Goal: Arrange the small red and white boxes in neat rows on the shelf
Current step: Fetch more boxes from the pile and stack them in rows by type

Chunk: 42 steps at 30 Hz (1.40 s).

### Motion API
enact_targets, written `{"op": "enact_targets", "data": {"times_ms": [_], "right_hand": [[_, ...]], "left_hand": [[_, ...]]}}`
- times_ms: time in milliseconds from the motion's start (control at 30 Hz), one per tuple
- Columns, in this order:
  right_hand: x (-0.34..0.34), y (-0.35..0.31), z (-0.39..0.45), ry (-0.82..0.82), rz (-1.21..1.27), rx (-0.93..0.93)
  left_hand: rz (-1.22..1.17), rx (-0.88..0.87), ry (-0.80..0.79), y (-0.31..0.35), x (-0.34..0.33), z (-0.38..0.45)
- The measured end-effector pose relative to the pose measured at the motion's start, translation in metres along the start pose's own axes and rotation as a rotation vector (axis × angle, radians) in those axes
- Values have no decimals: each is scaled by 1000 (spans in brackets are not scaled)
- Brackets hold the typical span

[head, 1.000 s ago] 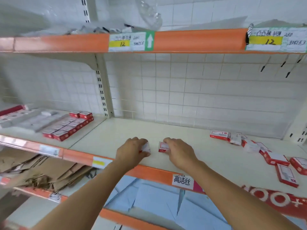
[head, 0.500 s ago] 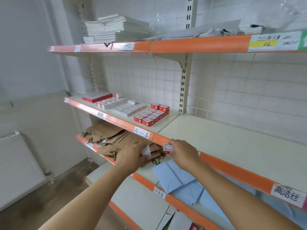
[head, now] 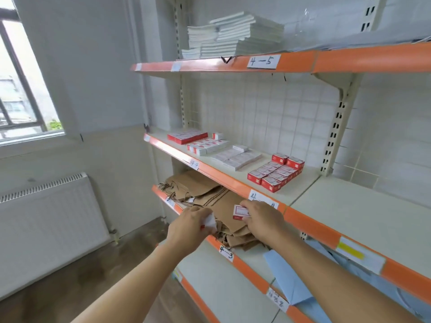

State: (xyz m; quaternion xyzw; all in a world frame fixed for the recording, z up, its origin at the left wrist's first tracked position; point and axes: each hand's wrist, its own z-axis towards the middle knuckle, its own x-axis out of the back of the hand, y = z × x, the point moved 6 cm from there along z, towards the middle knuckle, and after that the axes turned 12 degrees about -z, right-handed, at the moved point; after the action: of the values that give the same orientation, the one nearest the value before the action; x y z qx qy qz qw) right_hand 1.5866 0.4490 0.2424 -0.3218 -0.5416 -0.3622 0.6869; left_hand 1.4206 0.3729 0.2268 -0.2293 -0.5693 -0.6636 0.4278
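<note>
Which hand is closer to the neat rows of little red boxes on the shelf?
The right hand. It holds a small box just below the shelf edge, under the rows of red boxes. The left hand, holding another box, is lower and further left.

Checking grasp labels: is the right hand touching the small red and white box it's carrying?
Touching. The head view shows the right hand pinching the small red and white box at its right edge.

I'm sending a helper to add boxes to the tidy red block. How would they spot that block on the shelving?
Find the middle shelf with the orange front edge. At its right end, just left of the slotted upright, sits the block of red and white boxes. Unlike the paler stacks left of it, it shows red sides in two tight rows.
</note>
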Motion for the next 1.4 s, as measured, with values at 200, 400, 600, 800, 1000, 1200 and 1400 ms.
{"op": "enact_targets", "data": {"times_ms": [200, 400, 600, 800, 1000, 1200, 1400], "right_hand": [[-6, -9, 78, 35, -17, 55], [-3, -21, 154, 67, 14, 111], [-23, -46, 218, 57, 2, 148], [-44, -88, 296, 74, 29, 146], [-54, -129, 376, 102, 84, 51], [-69, -151, 440, 95, 69, -39], [-85, -147, 501, 80, 23, -103]], "left_hand": [[17, 18, 32, -26, 11, 59], [46, 54, 70, -55, 35, 120], [39, 98, 83, -101, 43, 162], [67, 129, 92, -171, 66, 215], [101, 63, 53, -239, 104, 283], [84, 1, 26, -295, 129, 345], [77, -57, -44, -323, 121, 406]]}}
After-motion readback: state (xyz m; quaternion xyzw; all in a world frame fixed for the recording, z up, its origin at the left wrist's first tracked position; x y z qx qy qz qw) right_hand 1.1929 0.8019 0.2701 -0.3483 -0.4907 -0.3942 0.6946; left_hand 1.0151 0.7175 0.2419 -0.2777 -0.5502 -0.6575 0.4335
